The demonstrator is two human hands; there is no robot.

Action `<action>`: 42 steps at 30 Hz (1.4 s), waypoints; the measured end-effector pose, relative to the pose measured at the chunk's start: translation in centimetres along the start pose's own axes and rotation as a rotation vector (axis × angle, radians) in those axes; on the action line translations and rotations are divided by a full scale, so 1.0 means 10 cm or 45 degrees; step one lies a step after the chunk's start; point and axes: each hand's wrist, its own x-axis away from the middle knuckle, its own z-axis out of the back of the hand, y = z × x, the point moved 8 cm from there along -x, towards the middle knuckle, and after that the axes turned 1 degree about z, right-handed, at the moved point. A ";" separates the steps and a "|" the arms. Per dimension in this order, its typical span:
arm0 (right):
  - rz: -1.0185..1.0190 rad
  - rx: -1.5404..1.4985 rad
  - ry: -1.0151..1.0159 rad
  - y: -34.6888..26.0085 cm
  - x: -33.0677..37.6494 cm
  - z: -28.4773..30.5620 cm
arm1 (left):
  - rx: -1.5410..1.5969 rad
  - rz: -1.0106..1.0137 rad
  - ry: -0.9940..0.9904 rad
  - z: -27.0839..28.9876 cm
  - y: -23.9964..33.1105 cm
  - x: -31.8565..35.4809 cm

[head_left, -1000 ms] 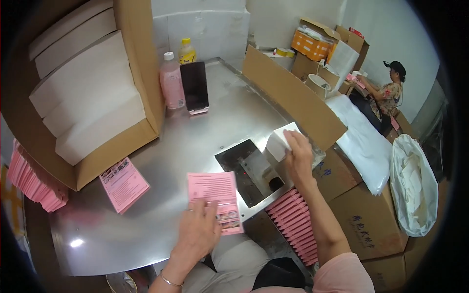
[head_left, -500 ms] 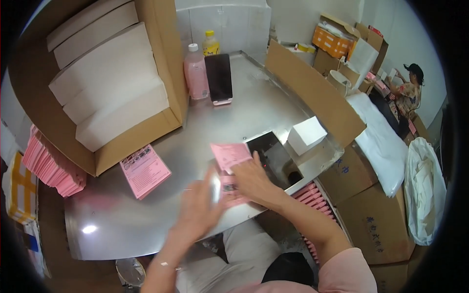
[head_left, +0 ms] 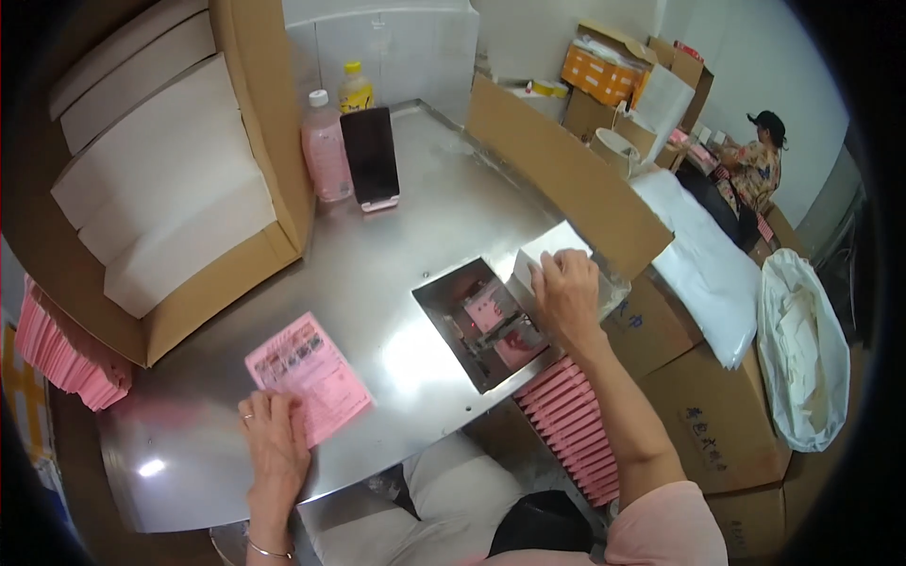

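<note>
- Tabletop of bare metal spread beneath both arms, its near edge curving past the person's lap.
- Carton of brown cardboard stood open at the left, with white packs inside it.
- Rectangular opening was set into the metal on the right side, with pink pieces visible down in it; it lay between the two hands, nearer the right.
- Pink leaflet, printed, lay flat on the metal left of the opening and well apart from it. Its long axis slanted from far left to near right, and from the left fingers it lay ahead and to the right.
- Right hand was bent over the white block, well away from the leaflet, fingers curled and close together against it; whether they gripped it or merely rested there, I could not tell.
- Left hand was much the nearer to the leaflet, fingers slightly bent, little gap between them, tips at its near-left edge; whether they pinched the paper or only touched it could not be made out.
- White block sat just beside the opening's right edge, partly hidden under the right hand.
</note>
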 end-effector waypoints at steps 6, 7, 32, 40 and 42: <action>-0.068 -0.216 0.075 0.17 0.06 -0.08 | 0.167 -0.050 -0.093 -0.11 0.19 0.02; -0.072 -0.216 0.077 0.18 0.06 -0.09 | 0.163 -0.044 -0.073 -0.11 0.18 0.02; 0.109 -0.142 -0.052 -0.70 0.06 0.22 | -0.105 0.044 -0.159 -0.32 0.61 0.07; -0.103 -0.153 -0.051 0.11 -0.01 -0.09 | -0.129 -0.055 -0.108 -0.24 0.76 -0.07; -0.113 -0.240 -0.050 0.16 0.00 -0.13 | -0.120 -0.049 -0.156 -0.24 0.77 -0.09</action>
